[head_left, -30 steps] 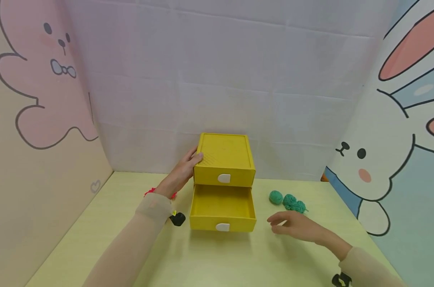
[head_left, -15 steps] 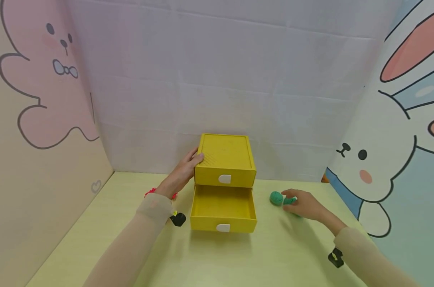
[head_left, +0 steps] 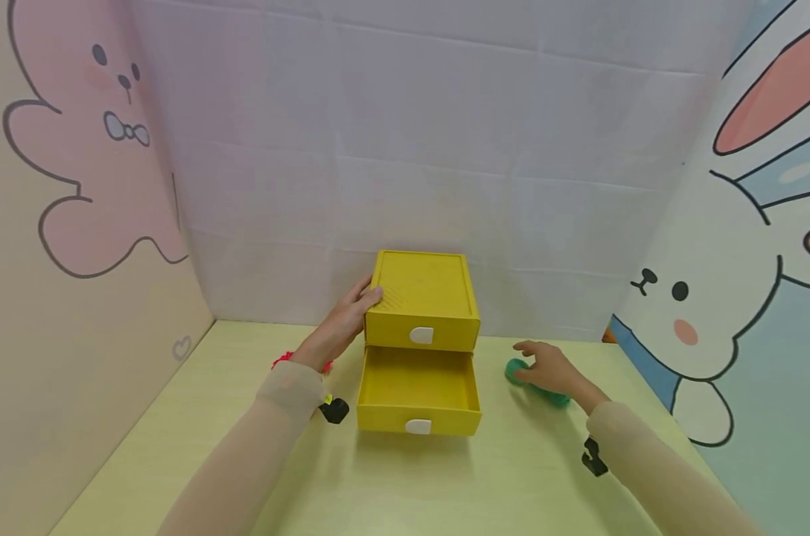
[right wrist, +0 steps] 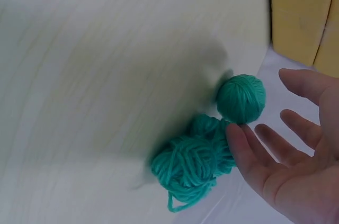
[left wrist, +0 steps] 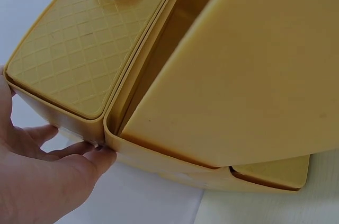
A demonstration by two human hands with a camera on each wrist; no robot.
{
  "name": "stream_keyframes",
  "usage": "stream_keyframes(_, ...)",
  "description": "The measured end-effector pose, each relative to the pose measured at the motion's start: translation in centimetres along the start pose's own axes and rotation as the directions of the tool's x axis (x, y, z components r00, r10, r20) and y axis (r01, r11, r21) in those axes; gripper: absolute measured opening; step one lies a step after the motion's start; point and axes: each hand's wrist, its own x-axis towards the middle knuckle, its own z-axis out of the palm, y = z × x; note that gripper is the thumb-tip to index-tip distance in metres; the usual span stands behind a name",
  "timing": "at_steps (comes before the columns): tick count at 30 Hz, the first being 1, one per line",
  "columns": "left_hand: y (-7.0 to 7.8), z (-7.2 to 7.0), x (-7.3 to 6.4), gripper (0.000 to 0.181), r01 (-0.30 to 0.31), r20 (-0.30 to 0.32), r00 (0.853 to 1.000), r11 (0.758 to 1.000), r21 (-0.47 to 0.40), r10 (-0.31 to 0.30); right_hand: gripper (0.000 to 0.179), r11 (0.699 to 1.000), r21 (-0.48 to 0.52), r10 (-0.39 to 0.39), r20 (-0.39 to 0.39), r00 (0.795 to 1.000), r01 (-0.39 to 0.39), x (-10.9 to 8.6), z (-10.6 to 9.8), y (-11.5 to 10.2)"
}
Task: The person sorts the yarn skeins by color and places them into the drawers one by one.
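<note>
A yellow drawer box [head_left: 421,286] stands in the middle of the table, its top drawer closed. Below that, a drawer [head_left: 418,419] with a white tab is pulled out, and its visible inside is bare. My left hand [head_left: 341,324] grips the box's left side, thumb on the top edge; in the left wrist view its fingers [left wrist: 79,150] touch the side wall. To the right, my right hand [head_left: 551,368] hovers with spread fingers over green yarn. In the right wrist view, a round yarn ball [right wrist: 241,98] lies near the fingertips, beside looser yarn bundles [right wrist: 185,166].
Another drawer front [left wrist: 275,173] shows beneath the pulled-out one in the left wrist view. Something red [head_left: 282,359] shows beside my left wrist. A pale cloth wall [head_left: 432,149] stands behind, and cartoon-printed panels [head_left: 700,298] flank the table [head_left: 405,491].
My right hand has moved from in front of the yarn to above it, then left toward the round ball. The left hand stays on the box.
</note>
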Motion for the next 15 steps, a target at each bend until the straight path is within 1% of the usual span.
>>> stream_keyframes(5,0.1,0.1,-0.1,0.071,-0.001,-0.004,1.0,1.0,-0.002,0.001,0.057,0.999,-0.045,0.017,-0.004,1.0,-0.017,0.6,0.6,0.1)
stream_keyframes(9,0.1,0.1,-0.1,0.071,-0.007,-0.004,1.0,1.0,-0.008,0.007,0.057,0.997,-0.052,0.053,-0.003,0.999,-0.053,0.8,1.3,0.3)
stream_keyframes(12,0.0,0.0,0.0,0.071,-0.013,-0.001,1.0,1.0,-0.015,0.013,0.055,0.997,-0.057,0.053,-0.007,0.999,-0.053,0.8,1.9,0.5)
stream_keyframes(15,0.0,0.0,0.0,0.071,-0.018,0.005,1.0,1.0,-0.025,0.019,0.051,0.997,-0.067,0.024,-0.02,1.0,-0.025,0.7,2.3,0.7)
